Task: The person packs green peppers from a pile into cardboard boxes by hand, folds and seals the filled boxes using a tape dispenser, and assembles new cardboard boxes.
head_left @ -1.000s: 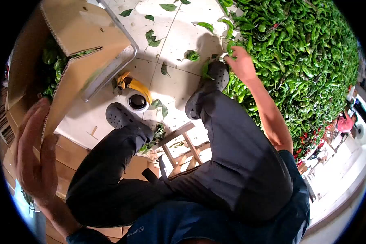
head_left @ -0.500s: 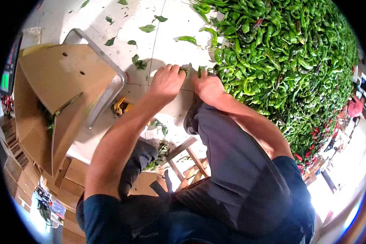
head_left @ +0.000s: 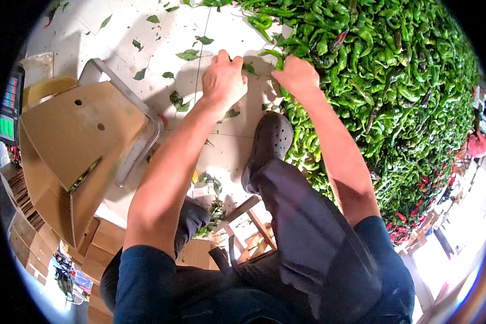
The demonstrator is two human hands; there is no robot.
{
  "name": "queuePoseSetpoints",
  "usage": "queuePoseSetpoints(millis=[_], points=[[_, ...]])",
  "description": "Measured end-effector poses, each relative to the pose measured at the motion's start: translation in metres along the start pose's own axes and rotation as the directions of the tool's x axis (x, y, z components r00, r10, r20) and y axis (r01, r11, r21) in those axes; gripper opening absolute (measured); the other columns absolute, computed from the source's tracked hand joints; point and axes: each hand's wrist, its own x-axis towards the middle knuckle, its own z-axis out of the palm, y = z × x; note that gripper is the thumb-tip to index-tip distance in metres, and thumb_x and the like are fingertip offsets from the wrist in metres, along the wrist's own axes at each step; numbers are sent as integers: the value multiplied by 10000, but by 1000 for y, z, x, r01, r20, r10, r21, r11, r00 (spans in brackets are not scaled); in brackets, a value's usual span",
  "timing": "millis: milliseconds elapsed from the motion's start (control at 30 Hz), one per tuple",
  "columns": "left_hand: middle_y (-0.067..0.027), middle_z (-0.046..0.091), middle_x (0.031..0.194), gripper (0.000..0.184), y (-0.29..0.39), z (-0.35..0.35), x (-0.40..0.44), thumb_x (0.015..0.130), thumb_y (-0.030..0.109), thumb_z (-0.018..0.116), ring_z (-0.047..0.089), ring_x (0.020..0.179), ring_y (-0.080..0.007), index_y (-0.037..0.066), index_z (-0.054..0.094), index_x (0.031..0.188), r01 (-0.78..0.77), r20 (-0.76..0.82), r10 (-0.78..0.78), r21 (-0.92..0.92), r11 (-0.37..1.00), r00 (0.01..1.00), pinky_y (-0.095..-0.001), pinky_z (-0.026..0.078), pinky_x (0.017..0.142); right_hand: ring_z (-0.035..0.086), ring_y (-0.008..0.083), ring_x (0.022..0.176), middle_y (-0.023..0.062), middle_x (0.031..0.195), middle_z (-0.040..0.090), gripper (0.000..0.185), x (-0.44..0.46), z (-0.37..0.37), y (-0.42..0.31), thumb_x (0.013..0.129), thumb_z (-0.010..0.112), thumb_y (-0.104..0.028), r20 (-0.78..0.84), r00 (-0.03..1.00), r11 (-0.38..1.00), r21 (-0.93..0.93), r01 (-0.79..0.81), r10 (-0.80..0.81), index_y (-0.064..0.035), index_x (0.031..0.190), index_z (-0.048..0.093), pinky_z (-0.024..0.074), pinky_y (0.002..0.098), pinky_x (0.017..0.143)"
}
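Observation:
Green peppers lie in a large heap [head_left: 383, 92] on the right, with some red ones at its lower edge. My left hand [head_left: 224, 78] is over the tiled floor, fingers curled, beside a bit of green; what it holds, if anything, is hidden. Close to the heap's left edge, my right hand [head_left: 298, 75] has its fingers pressed together near a curved green pepper [head_left: 272, 55]. Whether it grips a pepper cannot be made out. An open cardboard box [head_left: 81, 129] stands at the left, its flap raised.
A metal frame [head_left: 146, 146] is beside the box. Loose leaves [head_left: 189, 55] lie on the floor. Below them is a wooden frame [head_left: 259, 224]. A scale display [head_left: 6, 127] shows at the far left. Another person in red [head_left: 476, 146] is at the far right.
Compared with a second ago, my left hand has left the box and come over the floor. Since half a second ago, both hands have moved up and the right one toward the heap.

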Motion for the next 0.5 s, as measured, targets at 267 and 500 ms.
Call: queuePoseSetpoints(millis=[267,500], points=[[-192,646,1019,331,-6,2,9,864,222,621,687,889,-359,12,611,1119,45,165,-39,-32,998,986,-468,572,782,678,364,1075,214,1136,703,383,8,9,1,832,617,-300,52,998,995,93,-25,20,-13,1064,719,532,431,951],[-205,678,818,301,15,-118,-86,814,238,609,693,726,-381,76,617,1068,-26,244,115,-339,940,963,-497,569,683,663,249,965,142,1154,695,557,-72,-55,39,808,717,-335,40,992,921,379,93,-117,-8,1255,653,523,371,838]])
